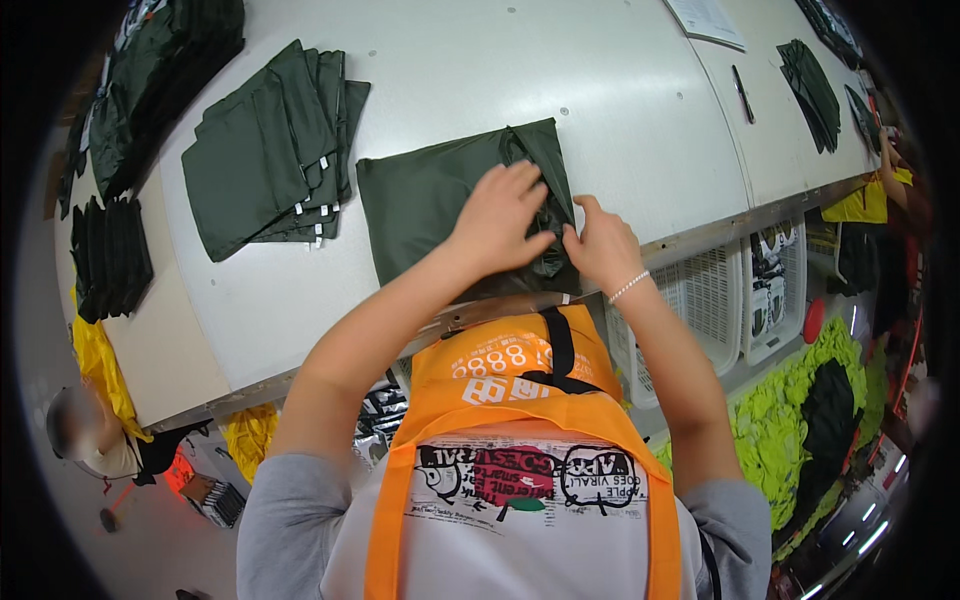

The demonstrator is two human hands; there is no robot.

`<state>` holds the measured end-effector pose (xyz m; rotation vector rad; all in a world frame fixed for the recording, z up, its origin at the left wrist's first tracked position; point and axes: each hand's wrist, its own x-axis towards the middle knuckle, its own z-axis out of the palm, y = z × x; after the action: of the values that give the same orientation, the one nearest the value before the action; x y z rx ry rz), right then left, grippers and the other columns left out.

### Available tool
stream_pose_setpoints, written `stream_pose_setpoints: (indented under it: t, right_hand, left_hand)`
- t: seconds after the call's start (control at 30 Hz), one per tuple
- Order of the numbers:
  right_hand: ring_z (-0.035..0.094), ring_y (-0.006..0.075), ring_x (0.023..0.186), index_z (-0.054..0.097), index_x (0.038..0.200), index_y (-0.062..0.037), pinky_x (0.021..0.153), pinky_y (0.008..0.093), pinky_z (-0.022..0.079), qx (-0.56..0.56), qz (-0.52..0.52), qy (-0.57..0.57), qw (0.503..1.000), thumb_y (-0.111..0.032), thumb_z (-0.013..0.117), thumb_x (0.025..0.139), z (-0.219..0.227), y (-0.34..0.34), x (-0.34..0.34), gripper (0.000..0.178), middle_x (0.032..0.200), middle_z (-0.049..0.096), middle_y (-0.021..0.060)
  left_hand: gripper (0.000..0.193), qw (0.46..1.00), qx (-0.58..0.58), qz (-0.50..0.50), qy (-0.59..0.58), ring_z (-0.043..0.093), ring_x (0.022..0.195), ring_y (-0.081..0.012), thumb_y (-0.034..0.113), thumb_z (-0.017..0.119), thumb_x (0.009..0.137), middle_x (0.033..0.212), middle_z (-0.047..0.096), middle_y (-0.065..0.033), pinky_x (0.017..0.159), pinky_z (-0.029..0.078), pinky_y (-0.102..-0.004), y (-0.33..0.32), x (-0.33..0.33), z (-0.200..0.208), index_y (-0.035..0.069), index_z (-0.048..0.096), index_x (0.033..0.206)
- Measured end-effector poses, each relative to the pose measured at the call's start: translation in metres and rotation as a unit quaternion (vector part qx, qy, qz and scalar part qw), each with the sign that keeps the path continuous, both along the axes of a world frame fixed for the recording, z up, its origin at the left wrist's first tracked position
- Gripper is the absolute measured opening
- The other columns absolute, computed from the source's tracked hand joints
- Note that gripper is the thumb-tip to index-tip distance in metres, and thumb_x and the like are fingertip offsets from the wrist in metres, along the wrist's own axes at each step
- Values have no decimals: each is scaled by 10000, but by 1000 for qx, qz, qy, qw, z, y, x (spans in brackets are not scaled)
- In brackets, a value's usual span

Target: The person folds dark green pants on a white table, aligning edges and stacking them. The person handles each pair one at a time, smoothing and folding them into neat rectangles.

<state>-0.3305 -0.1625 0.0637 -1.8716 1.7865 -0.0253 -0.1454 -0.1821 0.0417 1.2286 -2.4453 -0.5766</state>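
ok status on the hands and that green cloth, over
Left hand flat on the dark green garment, right hand pinching its bunched edge. Garment lies at the table edge. Folded stack sits apart, left.

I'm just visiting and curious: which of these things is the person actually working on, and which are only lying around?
In hand: left hand and right hand on the dark green garment.

Lying about: stack of folded green pieces, paper sheet, pen, white baskets, yellow-green fabric heap.

Dark green folded garment (440, 200) lies flat at the table's near edge.
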Motion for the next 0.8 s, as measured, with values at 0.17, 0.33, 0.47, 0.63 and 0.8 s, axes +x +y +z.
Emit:
stream_pose_setpoints:
  t: [0.17, 0.33, 0.47, 0.63, 0.8]
  right_hand:
    - [623, 418, 762, 505, 1178, -16, 689, 496, 497, 3, -13, -57, 998, -128, 560, 860, -17, 26, -6, 342, 781, 639, 242]
    - [611, 409, 820, 487, 1194, -1, 732, 482, 489, -54, 51, -50, 996, -6, 534, 813, -11, 26, -7, 384, 871, 630, 237]
    - [596, 396, 894, 471, 1159, 2, 769, 454, 488, -75, 18, -82, 994, 38, 541, 748, -10, 31, 9, 418, 986, 610, 218]
    - [590, 375, 917, 454, 1143, -32, 752, 441, 491, -187, -74, -73, 977, -69, 632, 757, -7, 33, 4, 426, 965, 606, 185]
    - [613, 367, 848, 550, 1032, -24, 717, 436, 504, -168, -60, 5, 984, -147, 571, 864, -28, 24, -9, 210, 944, 619, 167]
  left_hand:
    - [773, 998, 29, -26, -55, 215, 1390, -341, 509, 608, 791, 1430, 316, -263, 1108, 163, -540, 23, -23, -24, -61, 448, 1287]
    - [843, 987, -39, 33, -155, 170, 1397, -366, 565, 622, 752, 1442, 298, -262, 1085, 125, -605, 17, -44, -48, -63, 454, 1287]
    - [769, 970, -40, 118, -211, 156, 1398, -373, 474, 645, 763, 1436, 295, -275, 1092, 108, -604, 2, -66, -59, -71, 464, 1274]
    - [622, 972, 69, 83, 210, 271, 1360, -379, 375, 637, 790, 1413, 367, -236, 1107, 196, -512, 1, -22, -33, -32, 514, 1244]
    - [673, 996, -51, 63, -44, 261, 1362, -350, 453, 567, 824, 1431, 346, -216, 1104, 168, -528, 31, -38, -35, 8, 459, 1316]
